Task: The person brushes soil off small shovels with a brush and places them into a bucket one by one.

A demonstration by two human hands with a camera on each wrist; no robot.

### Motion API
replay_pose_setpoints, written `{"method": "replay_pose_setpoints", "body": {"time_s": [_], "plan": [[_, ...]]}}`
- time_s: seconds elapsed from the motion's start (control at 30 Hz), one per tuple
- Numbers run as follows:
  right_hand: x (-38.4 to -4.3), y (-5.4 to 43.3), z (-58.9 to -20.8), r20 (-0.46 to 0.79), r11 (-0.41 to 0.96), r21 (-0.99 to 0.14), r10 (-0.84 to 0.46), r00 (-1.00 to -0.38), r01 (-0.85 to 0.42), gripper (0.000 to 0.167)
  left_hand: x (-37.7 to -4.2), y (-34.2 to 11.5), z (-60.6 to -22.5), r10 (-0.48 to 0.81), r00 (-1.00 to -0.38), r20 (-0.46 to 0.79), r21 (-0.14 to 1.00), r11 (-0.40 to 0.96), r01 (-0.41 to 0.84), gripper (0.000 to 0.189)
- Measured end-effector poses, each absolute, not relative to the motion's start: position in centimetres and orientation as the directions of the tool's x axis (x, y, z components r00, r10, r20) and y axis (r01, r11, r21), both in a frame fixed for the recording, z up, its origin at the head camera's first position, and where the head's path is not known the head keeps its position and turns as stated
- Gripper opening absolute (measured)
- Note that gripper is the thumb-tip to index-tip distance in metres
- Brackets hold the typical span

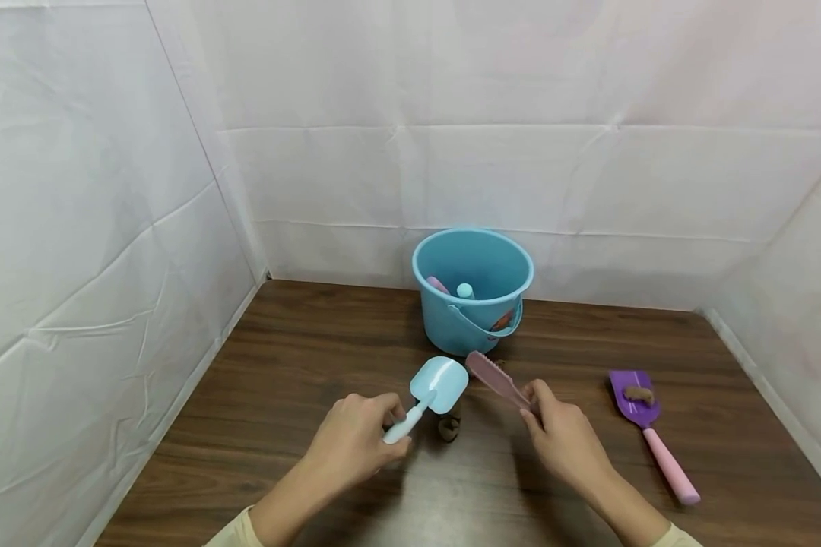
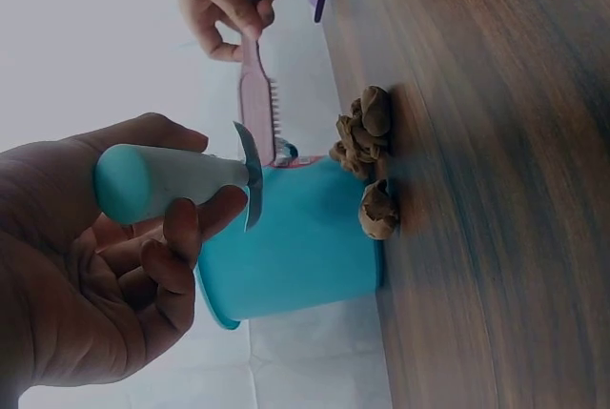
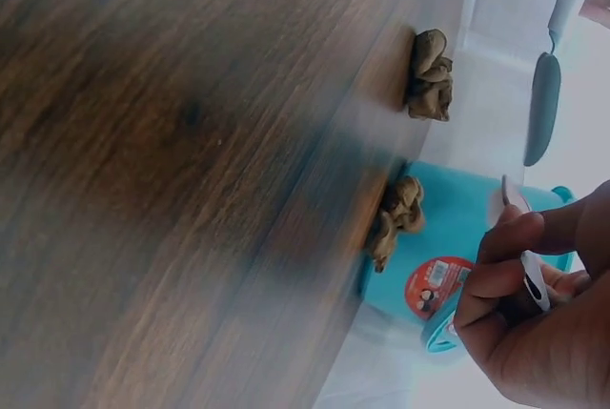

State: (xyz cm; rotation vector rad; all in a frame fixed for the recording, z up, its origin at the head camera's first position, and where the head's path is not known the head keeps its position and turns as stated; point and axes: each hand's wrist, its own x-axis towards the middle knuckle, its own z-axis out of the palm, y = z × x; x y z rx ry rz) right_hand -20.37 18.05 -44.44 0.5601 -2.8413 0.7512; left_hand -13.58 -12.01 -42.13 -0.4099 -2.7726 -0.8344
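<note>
My left hand [image 1: 354,434] grips the pale handle of a small light-blue shovel [image 1: 441,384], its blade raised above the table. Between the thumb and fingers of my right hand [image 1: 569,441] is a dusty-pink comb [image 1: 494,377], toothed along one edge and slanting toward the shovel. Both tools are apart from each other. Under the shovel's blade, partly hidden, lies a brown lump [image 1: 449,429]. A second brown clump [image 3: 398,216] lies near the foot of a blue bucket [image 1: 445,323]. Neither tool touches the lumps.
Inside the bucket stand a pink piece [image 1: 438,285] and a pale-blue rounded handle end [image 1: 465,291]. A purple shovel [image 1: 635,412] with a pink handle lies at the right, bearing a brown lump [image 1: 638,394]. White sheets [image 1: 506,175] enclose the wooden table.
</note>
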Motion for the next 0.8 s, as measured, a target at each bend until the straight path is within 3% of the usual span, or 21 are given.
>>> {"method": "replay_pose_setpoints", "body": {"time_s": [0.37, 0.53, 0.8], "plan": [[-19.7, 17.4, -44.8, 0.058, 0.838, -0.395, -0.387, -0.920, -0.377, 0.008, -13.8, -12.0, -41.4, 0.191, -0.930, 0.314, 0.504, 0.796, 0.334, 0.017], [-18.8, 16.4, -45.5, 0.063, 0.804, -0.335, -0.501, -0.863, -0.491, 0.014, -13.9, -12.0, -41.3, 0.191, -0.927, 0.321, 0.494, 0.802, 0.336, 0.017], [-16.9, 15.0, -46.4, 0.054, 0.693, -0.404, -0.633, -0.772, -0.597, 0.011, -14.0, -11.9, -41.2, 0.194, -0.927, 0.322, 0.500, 0.796, 0.341, 0.017]]}}
